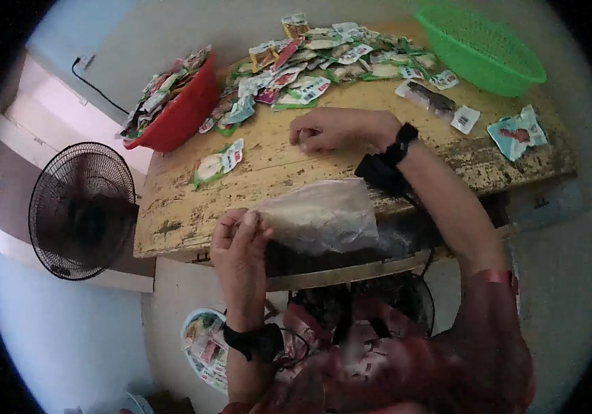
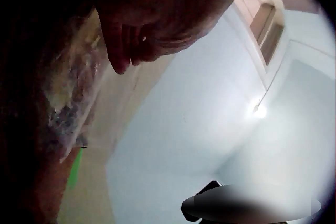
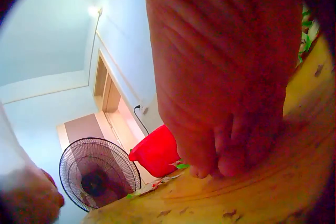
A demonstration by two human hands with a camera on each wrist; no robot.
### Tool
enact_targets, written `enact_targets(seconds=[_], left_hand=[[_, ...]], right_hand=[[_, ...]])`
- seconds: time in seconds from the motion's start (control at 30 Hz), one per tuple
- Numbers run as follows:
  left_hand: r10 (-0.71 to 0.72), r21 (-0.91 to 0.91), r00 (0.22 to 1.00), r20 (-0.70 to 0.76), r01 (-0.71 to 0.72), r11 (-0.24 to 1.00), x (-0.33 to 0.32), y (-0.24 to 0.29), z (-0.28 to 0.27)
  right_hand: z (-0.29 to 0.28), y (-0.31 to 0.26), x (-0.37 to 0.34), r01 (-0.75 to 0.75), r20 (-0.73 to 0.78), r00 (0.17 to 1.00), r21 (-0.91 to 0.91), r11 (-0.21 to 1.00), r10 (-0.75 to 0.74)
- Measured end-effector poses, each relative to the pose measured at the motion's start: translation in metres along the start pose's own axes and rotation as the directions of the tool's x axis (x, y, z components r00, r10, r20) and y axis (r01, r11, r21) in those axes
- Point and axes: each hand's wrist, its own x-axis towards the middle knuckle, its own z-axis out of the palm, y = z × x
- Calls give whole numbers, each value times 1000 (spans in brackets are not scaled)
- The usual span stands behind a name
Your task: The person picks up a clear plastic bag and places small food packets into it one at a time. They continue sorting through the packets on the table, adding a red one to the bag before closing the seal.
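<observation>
My left hand (image 1: 241,245) is at the table's front edge, thumb and fingers pinching one corner of a clear plastic bag (image 1: 330,217). The bag stretches to the right over the edge, flat and crinkled, looking empty. In the left wrist view the bag (image 2: 73,87) hangs beside the fingers. My right hand (image 1: 340,130) rests on the tabletop beyond the bag, its fingers curled and nothing visible in them. In the right wrist view the right hand's fingertips (image 3: 231,163) come down right at the wood. A small packet (image 1: 218,164) lies left of it.
Many small food packets (image 1: 309,69) are heaped at the back of the worn yellow table (image 1: 172,207). A red basket (image 1: 185,110) full of packets stands at the left, a green basket (image 1: 482,52) at the back right. Loose packets (image 1: 516,133) lie at the right. A fan (image 1: 82,210) stands left.
</observation>
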Motion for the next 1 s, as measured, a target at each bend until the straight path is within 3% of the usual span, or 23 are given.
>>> enact_targets(seconds=[0.07, 0.2, 0.23, 0.33, 0.37, 0.47, 0.6, 0.63, 0.77, 0.87, 0.9, 1.0], left_hand=[[2, 50, 997, -71, 1, 999, 7, 4, -2], [-21, 103, 989, -143, 35, 994, 16, 20, 1], [-25, 128, 988, -150, 45, 991, 20, 24, 4], [86, 250, 992, -96, -60, 966, 41, 27, 9], [96, 279, 994, -57, -76, 957, 47, 29, 12], [114, 354, 992, 52, -125, 927, 59, 35, 24], [145, 439, 979, 140, -193, 877, 72, 49, 42], [160, 455, 971, 178, -225, 862, 80, 51, 39], [228, 350, 937, 265, -313, 883, 103, 48, 38], [465, 536, 855, 230, -510, 672, 82, 54, 54], [536, 606, 791, 295, -589, 535, 72, 55, 52], [493, 505, 804, 333, -593, 627, 38, 53, 58]], right_hand=[[0, 1, 5, 33, -6, 999, -7, 999, -33], [-11, -15, 5, -205, 97, 975, 47, 978, 200], [-12, -19, 5, -163, 48, 986, 34, 986, 161], [-19, -64, -3, -285, -85, 946, 241, 928, 313], [-23, -69, -3, -169, -124, 969, 307, 937, 215], [-31, -102, -12, -164, -61, 980, 297, 941, 191], [-27, -84, -13, 27, 56, 998, 146, 989, -36], [-27, -84, -12, -11, 74, 997, 202, 979, -4], [-22, -68, -5, -2, -39, 999, 196, 981, 9], [-21, -66, -2, -109, -202, 973, 11, 994, 109], [-22, -63, -1, -132, -233, 963, 37, 991, 137], [-17, -63, 2, -15, -356, 929, 243, 970, 104]])
